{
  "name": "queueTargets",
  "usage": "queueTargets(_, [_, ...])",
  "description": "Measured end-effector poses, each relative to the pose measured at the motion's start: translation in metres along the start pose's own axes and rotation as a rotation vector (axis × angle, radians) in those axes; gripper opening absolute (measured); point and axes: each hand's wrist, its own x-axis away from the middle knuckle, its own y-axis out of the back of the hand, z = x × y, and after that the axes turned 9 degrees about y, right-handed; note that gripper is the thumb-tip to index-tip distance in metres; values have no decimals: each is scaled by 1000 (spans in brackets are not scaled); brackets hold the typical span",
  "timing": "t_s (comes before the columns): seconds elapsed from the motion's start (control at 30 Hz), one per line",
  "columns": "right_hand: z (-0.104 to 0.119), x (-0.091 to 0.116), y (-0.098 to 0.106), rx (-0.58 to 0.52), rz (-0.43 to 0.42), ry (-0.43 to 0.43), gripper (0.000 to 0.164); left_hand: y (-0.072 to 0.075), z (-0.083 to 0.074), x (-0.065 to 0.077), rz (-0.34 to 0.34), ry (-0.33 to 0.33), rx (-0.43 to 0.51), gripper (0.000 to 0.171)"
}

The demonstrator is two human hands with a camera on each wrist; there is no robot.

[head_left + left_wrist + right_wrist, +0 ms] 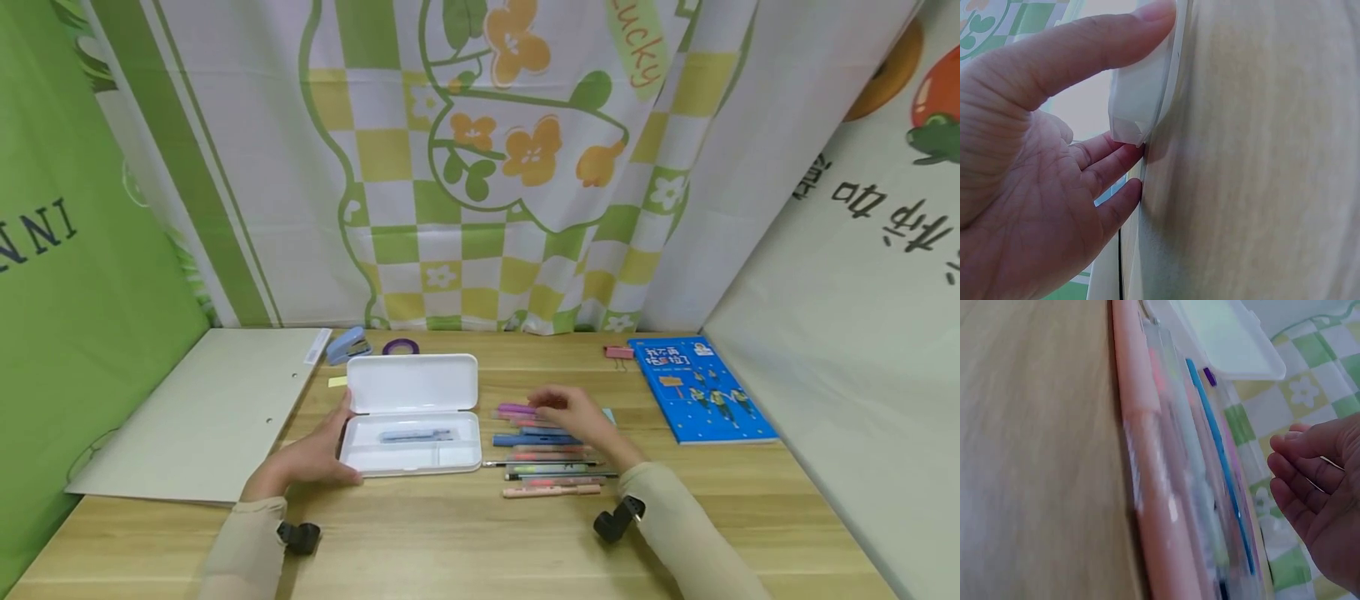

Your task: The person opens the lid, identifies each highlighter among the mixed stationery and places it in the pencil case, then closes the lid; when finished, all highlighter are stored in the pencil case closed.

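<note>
An open white pencil case (pixel 412 383) lies on the table, its lid tipped back. A pale, translucent pen (pixel 416 435) sits in its long compartment. My left hand (pixel 322 450) holds the case by its left end; in the left wrist view the thumb lies along one side and the fingertips touch the corner. To the right of the case is a column of pens and pencils. My right hand (pixel 573 414) hovers at its far end, beside a purple pen (pixel 517 408). In the right wrist view its fingers (pixel 1297 469) are loosely bent, with nothing visible between them.
Blue pens (pixel 532 440), pencils and a peach pen (pixel 551 492) fill the column. Behind the case are a blue stapler (pixel 348 344) and purple tape roll (pixel 401 346). A cream board (pixel 202 417) lies left; a pink binder clip (pixel 618 352) and blue book (pixel 701 392) lie right.
</note>
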Motion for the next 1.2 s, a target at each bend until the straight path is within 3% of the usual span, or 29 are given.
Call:
queueTargets(0.4, [-25, 11, 14, 139, 8, -83, 19, 0, 1, 0, -6, -6, -7, 133])
queueTargets(0.7, [-29, 7, 11, 292, 48, 44, 14, -1, 5, -2, -13, -10, -6, 134])
queueTargets(1.2, [-30, 4, 8, 333, 39, 33, 14, 0, 0, 1, -14, -17, -13, 132])
